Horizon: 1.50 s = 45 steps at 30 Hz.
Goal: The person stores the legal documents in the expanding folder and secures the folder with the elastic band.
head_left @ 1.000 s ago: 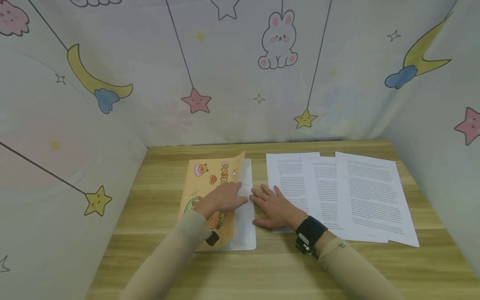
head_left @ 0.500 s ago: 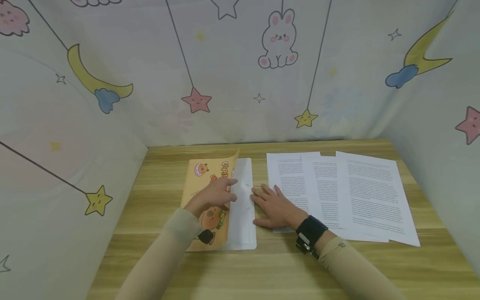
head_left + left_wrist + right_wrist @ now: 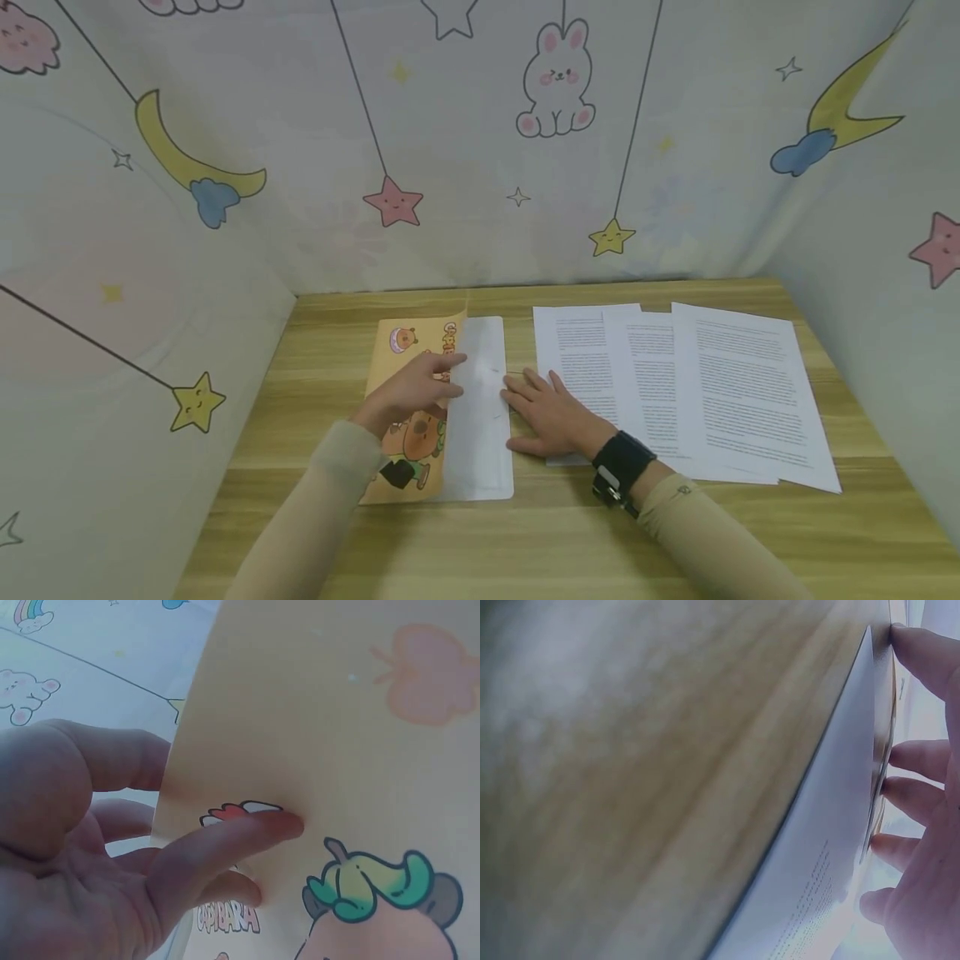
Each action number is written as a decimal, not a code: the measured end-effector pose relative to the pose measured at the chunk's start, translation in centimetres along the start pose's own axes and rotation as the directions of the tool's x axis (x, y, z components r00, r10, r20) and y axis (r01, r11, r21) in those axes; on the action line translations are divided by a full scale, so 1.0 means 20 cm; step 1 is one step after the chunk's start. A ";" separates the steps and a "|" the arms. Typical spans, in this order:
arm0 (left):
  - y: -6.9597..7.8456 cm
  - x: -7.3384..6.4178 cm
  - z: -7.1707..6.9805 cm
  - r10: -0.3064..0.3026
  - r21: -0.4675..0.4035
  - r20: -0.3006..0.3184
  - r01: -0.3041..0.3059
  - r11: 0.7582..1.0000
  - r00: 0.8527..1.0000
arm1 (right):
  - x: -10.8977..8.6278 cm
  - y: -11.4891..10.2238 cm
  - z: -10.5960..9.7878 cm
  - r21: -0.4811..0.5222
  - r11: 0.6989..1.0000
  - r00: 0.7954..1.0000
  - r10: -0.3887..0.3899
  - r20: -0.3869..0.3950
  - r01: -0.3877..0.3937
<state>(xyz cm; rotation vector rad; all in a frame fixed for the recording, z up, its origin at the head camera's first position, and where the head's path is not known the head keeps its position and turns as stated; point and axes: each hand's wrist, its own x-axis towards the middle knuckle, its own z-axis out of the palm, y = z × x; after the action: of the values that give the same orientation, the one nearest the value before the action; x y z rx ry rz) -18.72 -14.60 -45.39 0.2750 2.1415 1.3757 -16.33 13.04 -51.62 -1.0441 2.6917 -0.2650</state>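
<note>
On the table lies a folder with an orange cover (image 3: 406, 332) bearing capybara cartoons. My left hand (image 3: 408, 387) grips the cover's free right edge and holds it lifted. In the left wrist view the thumb (image 3: 232, 844) lies across the cover's printed side, and other fingers pass behind its edge. A white inner side (image 3: 480, 450) of the folder shows under the raised cover. My right hand (image 3: 547, 417) rests with fingers spread, its fingertips at the folder's right edge. Its palm lies partly over the leftmost printed sheet (image 3: 581, 358).
Right of the folder, a middle sheet (image 3: 648, 392) and a right sheet (image 3: 750, 392) overlap in a fan with the leftmost one. The wooden table (image 3: 600, 542) meets cartoon-printed curtains (image 3: 465, 233) at the back and sides. A black band (image 3: 624, 462) circles the right wrist.
My left hand has moved left with the cover's edge, so the cover bends further over and more of the white inner side shows. The right hand and the sheets have stayed put.
</note>
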 end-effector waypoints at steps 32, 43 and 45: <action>-0.11 -0.09 -0.09 0.113 -0.272 0.027 -0.102 0.957 0.993 | 0.00 0.01 0.00 -0.019 0.999 0.999 -0.030 -0.031 0.029; -0.13 -0.11 -0.08 0.146 -0.321 -0.025 -0.146 0.936 0.989 | -0.05 0.02 -0.03 0.034 0.999 0.995 -0.028 -0.100 0.032; -0.13 -0.12 -0.08 0.160 -0.334 -0.029 -0.160 0.929 0.987 | -0.08 0.03 -0.04 0.042 0.998 0.989 -0.036 -0.141 0.042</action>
<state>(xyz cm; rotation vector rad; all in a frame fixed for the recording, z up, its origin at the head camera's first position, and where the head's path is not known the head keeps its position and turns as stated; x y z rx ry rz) -17.32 -18.06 -46.45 0.3178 1.8752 1.8057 -15.84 14.55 -50.72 -1.1050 2.7769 -0.4191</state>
